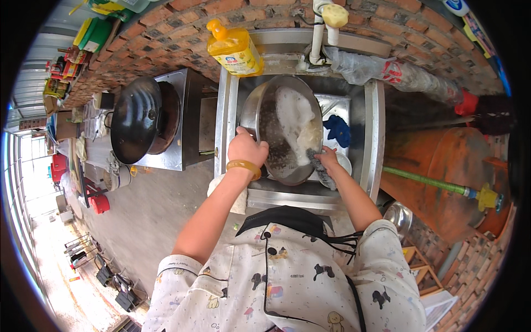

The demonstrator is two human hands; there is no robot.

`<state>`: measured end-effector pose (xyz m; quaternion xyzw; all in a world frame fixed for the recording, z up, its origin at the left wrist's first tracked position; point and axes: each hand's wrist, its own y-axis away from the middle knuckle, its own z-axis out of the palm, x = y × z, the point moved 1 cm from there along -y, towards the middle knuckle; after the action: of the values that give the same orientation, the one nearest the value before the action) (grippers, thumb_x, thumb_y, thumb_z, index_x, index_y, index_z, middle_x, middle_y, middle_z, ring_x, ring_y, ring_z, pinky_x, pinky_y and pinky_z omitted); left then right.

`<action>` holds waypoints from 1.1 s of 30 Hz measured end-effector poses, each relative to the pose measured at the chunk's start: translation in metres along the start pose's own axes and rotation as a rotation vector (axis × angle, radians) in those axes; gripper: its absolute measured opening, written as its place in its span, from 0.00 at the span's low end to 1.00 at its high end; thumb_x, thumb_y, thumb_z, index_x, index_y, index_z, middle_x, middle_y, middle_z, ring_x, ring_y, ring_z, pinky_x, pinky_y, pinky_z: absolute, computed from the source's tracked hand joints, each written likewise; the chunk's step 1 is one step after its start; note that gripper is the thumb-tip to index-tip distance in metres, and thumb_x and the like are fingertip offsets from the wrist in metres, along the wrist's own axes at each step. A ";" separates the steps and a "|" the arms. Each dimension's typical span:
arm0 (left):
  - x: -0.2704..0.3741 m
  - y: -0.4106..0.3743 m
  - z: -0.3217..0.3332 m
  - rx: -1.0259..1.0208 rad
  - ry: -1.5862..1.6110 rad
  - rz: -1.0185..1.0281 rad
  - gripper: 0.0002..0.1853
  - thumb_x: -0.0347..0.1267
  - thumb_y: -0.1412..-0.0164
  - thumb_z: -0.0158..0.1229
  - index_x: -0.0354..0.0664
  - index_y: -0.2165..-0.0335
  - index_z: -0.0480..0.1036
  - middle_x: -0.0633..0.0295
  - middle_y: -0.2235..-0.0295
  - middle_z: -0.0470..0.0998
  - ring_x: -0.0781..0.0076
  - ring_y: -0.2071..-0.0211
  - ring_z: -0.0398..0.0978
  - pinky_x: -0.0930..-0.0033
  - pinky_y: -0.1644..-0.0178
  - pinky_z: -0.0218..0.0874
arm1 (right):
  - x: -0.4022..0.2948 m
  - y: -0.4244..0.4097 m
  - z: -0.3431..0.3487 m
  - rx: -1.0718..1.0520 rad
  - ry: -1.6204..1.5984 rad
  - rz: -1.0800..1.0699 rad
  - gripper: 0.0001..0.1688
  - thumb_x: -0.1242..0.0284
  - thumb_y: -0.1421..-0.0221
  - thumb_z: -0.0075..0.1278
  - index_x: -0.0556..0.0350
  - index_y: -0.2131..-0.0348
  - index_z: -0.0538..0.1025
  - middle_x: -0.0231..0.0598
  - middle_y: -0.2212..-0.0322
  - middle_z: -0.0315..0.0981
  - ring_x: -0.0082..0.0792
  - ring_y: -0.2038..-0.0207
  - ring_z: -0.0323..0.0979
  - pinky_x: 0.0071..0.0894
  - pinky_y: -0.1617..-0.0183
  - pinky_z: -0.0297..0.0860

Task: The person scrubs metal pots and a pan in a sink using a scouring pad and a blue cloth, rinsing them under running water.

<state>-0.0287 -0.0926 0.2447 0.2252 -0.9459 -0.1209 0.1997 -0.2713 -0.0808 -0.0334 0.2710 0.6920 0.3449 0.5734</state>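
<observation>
A large round metal basin (pixel 286 128) is tilted inside the stainless steel sink (pixel 357 182), with white suds across its inner face. My left hand (pixel 247 148) grips the basin's left side, a yellowish bangle on the wrist. In my right hand (pixel 329 160) is a grey scouring pad (pixel 317 164), pressed near the basin's right rim. Beneath that hand a white bowl (pixel 344 163) shows only in part. A dark blue cloth (pixel 338 130) lies to the right, over a pale metal surface in the sink.
A yellow dish soap bottle (pixel 236 50) stands at the sink's back left corner. Behind the sink rises a white pipe with a tap (pixel 335 15). A black wok (pixel 137 120) leans on the stove at left. An orange tank (pixel 435 178) with a green hose (pixel 423 179) is at right.
</observation>
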 end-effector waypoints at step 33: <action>-0.022 0.056 -0.045 0.296 0.085 0.023 0.33 0.31 0.61 0.59 0.26 0.53 0.66 0.48 0.74 0.77 0.51 0.69 0.77 0.58 0.62 0.67 | -0.067 0.060 -0.017 -0.213 -0.212 -0.335 0.36 0.82 0.51 0.53 0.59 0.42 0.63 0.36 0.66 0.75 0.24 0.64 0.71 0.21 0.56 0.65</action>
<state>-0.0127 -0.0398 0.2954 0.2464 -0.9466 0.0317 0.2054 -0.2757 -0.0980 0.0560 0.1250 0.6231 0.2856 0.7174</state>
